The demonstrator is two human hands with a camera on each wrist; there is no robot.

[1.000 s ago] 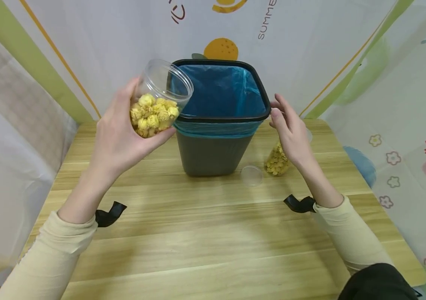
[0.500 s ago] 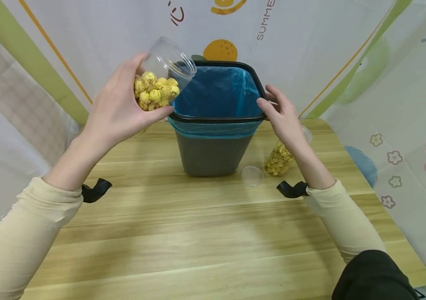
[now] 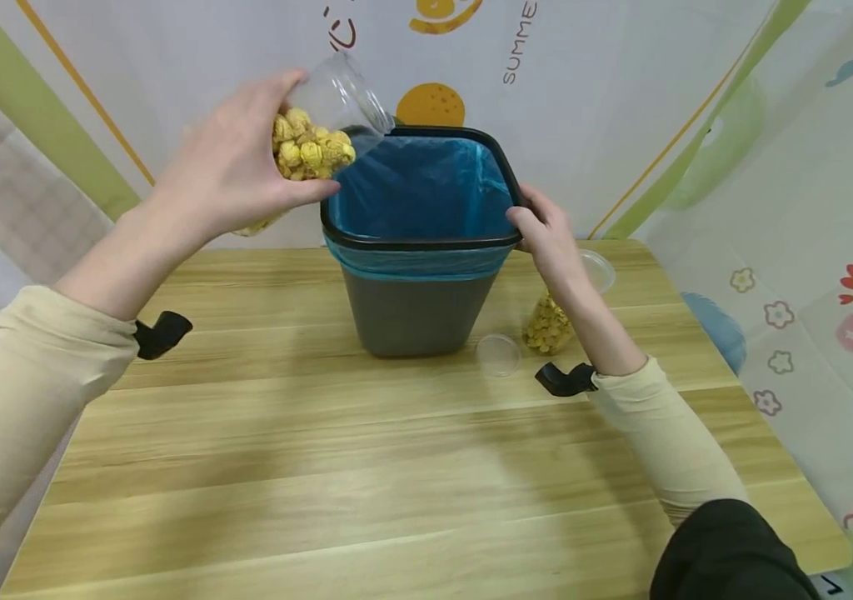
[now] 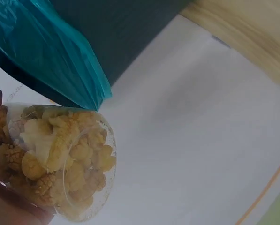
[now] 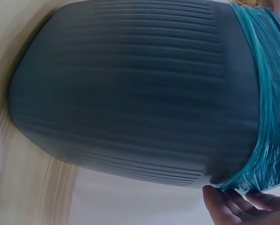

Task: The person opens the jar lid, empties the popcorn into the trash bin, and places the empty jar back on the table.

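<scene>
My left hand (image 3: 227,158) holds a clear plastic jar (image 3: 340,96) partly filled with yellow popcorn (image 3: 310,150). The jar is tilted, its mouth facing right at the left rim of a dark grey trash can (image 3: 411,312). In the left wrist view, the jar's base (image 4: 90,173) and popcorn show close beside the liner. A blue trash bag (image 3: 426,183) lines the can and folds over its outside below the black rim. On the can's right side, my right hand (image 3: 550,242) grips the rim, thumb on top; its fingers (image 5: 219,204) reach the bag's edge in the right wrist view.
Partly hidden by my right forearm, a second clear jar (image 3: 546,325) with popcorn stands right of the can. A clear round lid (image 3: 497,355) lies on the wooden table (image 3: 321,467) near the can's base. A printed curtain (image 3: 576,108) hangs behind.
My left hand has raised the jar and tipped it further, with the popcorn still inside. My right hand has gone from beside the can to gripping its rim.
</scene>
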